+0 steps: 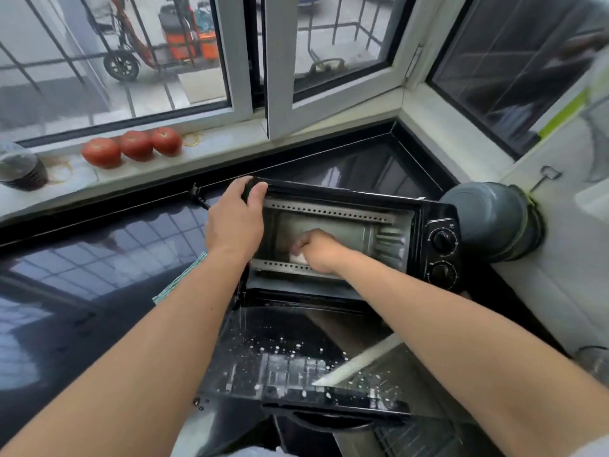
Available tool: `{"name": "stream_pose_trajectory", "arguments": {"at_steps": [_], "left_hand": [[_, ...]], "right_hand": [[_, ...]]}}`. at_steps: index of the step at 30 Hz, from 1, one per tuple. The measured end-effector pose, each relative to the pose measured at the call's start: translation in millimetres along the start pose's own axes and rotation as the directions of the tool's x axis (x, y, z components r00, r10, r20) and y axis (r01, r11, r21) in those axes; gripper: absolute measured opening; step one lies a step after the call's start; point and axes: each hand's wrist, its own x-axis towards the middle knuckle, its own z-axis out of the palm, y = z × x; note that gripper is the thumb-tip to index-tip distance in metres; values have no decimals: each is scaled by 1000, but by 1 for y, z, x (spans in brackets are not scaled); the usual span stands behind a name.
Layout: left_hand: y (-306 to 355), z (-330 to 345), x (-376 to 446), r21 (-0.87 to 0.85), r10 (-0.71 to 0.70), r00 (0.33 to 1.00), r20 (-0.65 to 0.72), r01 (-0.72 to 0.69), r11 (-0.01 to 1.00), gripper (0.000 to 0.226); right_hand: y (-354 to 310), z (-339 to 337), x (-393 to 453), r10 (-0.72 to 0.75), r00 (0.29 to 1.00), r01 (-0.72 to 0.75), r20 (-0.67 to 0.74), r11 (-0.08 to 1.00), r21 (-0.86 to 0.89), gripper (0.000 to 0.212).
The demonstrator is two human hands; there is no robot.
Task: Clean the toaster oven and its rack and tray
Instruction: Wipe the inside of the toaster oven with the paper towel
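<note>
Small black metal toaster oven (346,245) stands on the dark glossy surface (99,291), glass door (296,357) dropped open and wet. Left hand (235,222) clamps its top-left corner; right hand (316,250) inside pinches a white wipe (298,257). Light box, likely to slide; bracing the rigid casing seems sound, the glass fragile.

Both bare arms reach forward. The left hand (235,219) curls its fingers (255,189) over an edge; the right hand (318,250) is curled, white cloth (298,257) under its fingertips.
</note>
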Motion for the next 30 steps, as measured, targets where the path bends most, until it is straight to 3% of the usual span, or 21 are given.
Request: {"name": "stream_pose_trajectory", "arguments": {"at_steps": [4, 10, 16, 19, 21, 25, 28, 30], "left_hand": [[-5, 0, -7, -21, 27, 1000, -8, -27, 999, 47], [-18, 1, -14, -46, 49, 999, 6, -49, 998, 43], [-13, -3, -17, -40, 43, 999, 25, -42, 998, 45], [-10, -5, -17, -36, 29, 999, 47, -27, 999, 47], [-9, -7, -16, -35, 25, 998, 60, -23, 999, 46], [-8, -11, -6, 5, 18, 990, 143, -19, 1000, 50], [-9, -16, 1, 68, 16, 981, 193, -30, 997, 55], [-13, -18, 7, 110, 18, 976, 216, -42, 993, 57]], "right_hand": [[-37, 24, -8, -100, 990, 107, 102, 992, -71, 33], [-36, 22, 5, 26, 968, 19, 251, 984, -176, 45], [-8, -7, 4, 134, 964, -29, 228, 911, -412, 44], [20, -15, 4, 314, 934, -184, 170, 832, -524, 47], [32, -22, 2, 357, 925, -235, 128, 803, -547, 46], [36, -20, 8, 321, 941, -201, 102, 779, -594, 36], [39, -16, 15, 309, 948, -295, -76, 761, -579, 30], [42, -17, 21, 290, 943, -332, -162, 811, -482, 19]]}}
